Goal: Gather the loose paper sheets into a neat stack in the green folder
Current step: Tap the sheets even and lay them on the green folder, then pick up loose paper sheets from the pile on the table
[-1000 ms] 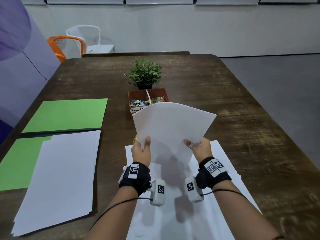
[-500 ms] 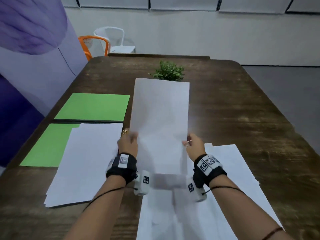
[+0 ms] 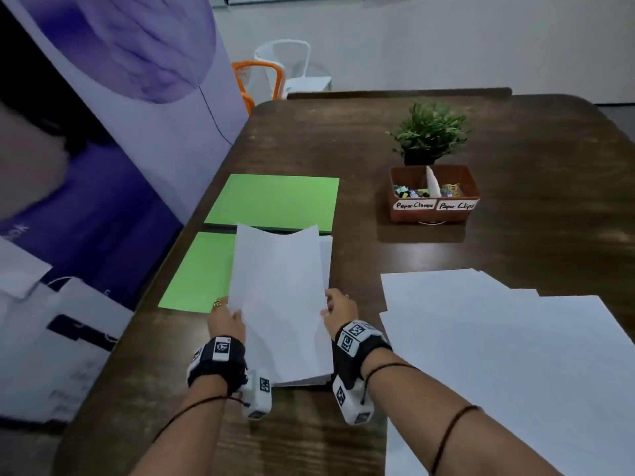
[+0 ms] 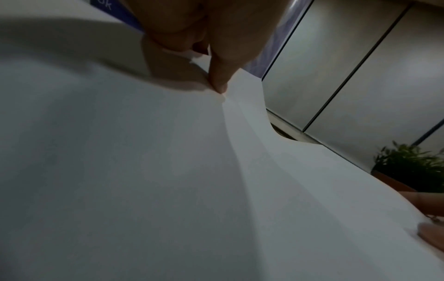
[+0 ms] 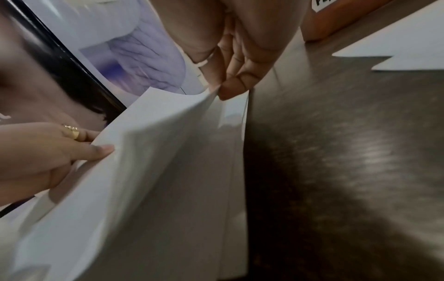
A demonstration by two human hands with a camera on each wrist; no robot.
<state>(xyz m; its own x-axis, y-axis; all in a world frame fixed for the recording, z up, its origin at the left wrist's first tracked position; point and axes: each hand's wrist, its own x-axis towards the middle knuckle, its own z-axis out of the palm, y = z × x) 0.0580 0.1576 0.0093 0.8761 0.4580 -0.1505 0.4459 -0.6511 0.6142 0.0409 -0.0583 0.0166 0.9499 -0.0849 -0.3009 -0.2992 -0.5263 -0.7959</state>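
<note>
- We hold one sheet point(image 3: 278, 297) between both hands: the left hand point(image 3: 225, 319) pinches its left long edge, thumb on top, and the right hand point(image 3: 338, 312) pinches the right long edge.
- The hands sit apart, a sheet's width between them, level with each other, so the sheet's long axis runs straight away from us.
- Directly under the held sheet lies the stack point(image 3: 325, 259) already gathered; its right edge peeks out just beyond our right fingertips point(image 5: 230, 89), and the near edge shows between our wrists.
- That stack rests on the near half of the open green folder point(image 3: 199, 273), whose bare part spreads out to the left of the left hand; the far half lies beyond both hands.
- We judge the coming move to be a straight lowering, since sheet and stack share nearly the same axis; a small nudge rightward looks needed to square the edges.
- The remaining loose sheets point(image 3: 481, 338) lie to the right of the right hand, so that hand is the nearer one for the next pick.
</note>
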